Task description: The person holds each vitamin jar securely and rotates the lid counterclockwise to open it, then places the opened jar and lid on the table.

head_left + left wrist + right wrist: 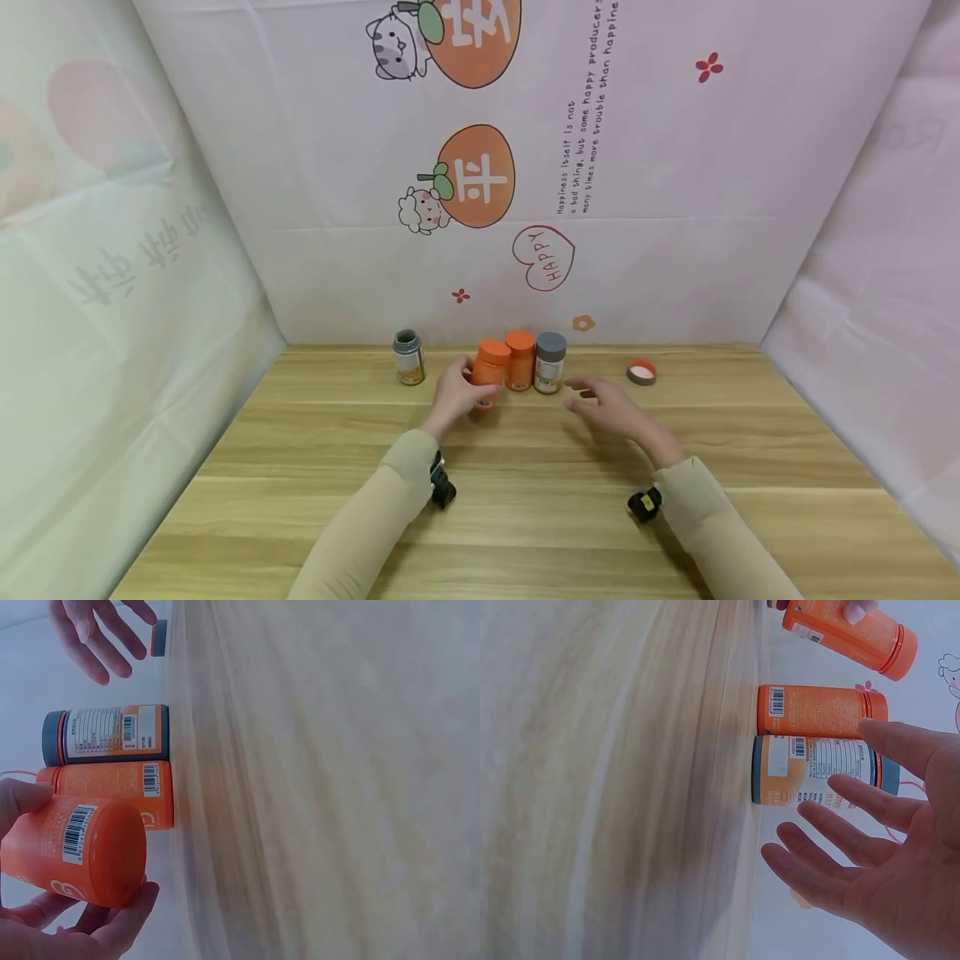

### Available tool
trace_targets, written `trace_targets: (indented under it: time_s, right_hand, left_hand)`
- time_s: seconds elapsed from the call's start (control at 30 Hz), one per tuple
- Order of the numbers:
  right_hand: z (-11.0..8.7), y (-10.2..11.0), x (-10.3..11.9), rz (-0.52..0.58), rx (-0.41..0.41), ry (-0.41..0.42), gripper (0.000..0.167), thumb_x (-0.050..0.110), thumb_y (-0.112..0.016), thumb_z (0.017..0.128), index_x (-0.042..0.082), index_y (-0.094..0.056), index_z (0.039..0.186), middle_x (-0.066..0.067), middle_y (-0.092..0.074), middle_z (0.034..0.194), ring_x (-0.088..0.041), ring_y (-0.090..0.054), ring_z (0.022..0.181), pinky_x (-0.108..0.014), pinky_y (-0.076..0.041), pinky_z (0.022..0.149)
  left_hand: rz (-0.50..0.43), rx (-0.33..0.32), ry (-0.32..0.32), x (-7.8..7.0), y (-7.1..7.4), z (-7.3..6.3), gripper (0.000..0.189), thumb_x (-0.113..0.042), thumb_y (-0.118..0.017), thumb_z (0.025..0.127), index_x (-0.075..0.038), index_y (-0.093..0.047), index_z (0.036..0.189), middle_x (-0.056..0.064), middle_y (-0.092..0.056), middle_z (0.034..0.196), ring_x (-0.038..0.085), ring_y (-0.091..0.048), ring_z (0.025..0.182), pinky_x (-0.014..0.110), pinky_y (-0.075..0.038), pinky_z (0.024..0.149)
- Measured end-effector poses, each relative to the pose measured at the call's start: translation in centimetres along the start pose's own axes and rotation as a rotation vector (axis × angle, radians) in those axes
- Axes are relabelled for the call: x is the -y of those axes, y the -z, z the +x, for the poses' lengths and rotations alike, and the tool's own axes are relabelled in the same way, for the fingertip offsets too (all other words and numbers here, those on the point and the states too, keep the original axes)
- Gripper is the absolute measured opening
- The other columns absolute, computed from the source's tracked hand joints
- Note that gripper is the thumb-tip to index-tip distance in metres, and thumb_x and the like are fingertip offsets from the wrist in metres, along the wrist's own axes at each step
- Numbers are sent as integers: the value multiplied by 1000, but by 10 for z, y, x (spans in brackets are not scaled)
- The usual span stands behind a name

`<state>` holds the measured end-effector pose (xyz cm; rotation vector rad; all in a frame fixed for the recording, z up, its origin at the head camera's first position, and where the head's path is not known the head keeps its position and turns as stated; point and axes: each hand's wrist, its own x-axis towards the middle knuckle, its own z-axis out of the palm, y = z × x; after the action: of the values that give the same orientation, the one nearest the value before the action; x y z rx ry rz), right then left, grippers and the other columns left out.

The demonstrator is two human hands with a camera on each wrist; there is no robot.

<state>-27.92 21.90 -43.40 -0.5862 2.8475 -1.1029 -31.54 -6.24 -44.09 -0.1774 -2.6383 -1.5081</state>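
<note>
My left hand (454, 392) grips an orange bottle (492, 365) with an orange lid, fingers and thumb around its sides; in the left wrist view it hangs tilted with its base off the table. Beside it a second orange bottle (521, 360) stands upright, touching a grey-lidded bottle (550, 363) with a white and orange label. Just right of that pair hovers my right hand (609, 407), its fingers spread and holding nothing, as the right wrist view (900, 840) confirms.
An uncapped grey bottle (408, 358) stands at the back left, its mouth facing up. At the back right lies a grey and orange lid (642, 372), inner side up. A white printed cloth (637, 275) rises behind the wooden table (540, 517).
</note>
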Motion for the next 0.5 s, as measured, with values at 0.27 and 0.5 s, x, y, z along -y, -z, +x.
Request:
trace_targets:
  time_s: [0.27,0.5]
  right_hand:
    - [-1,-1,4,-5,-1,-2,54,37,-56,94,3,-49,136,-20,-52,135,-41,-51,121,-53,-42,97]
    - [-1,-1,10,13,-31,35,52,34,-56,94,3,-49,135,-19,-52,135,-40,-51,120,-54,-43,96]
  left_hand:
    - [-12,20,3,-3,1,-8,42,-28,-82,70,-11,-54,98,7,-65,95,19,-60,83,33,-49,70]
    - [-12,29,-8,-4,2,-13,43,-29,-81,69,-11,-56,100,7,-65,93,19,-60,82,31,-49,68]
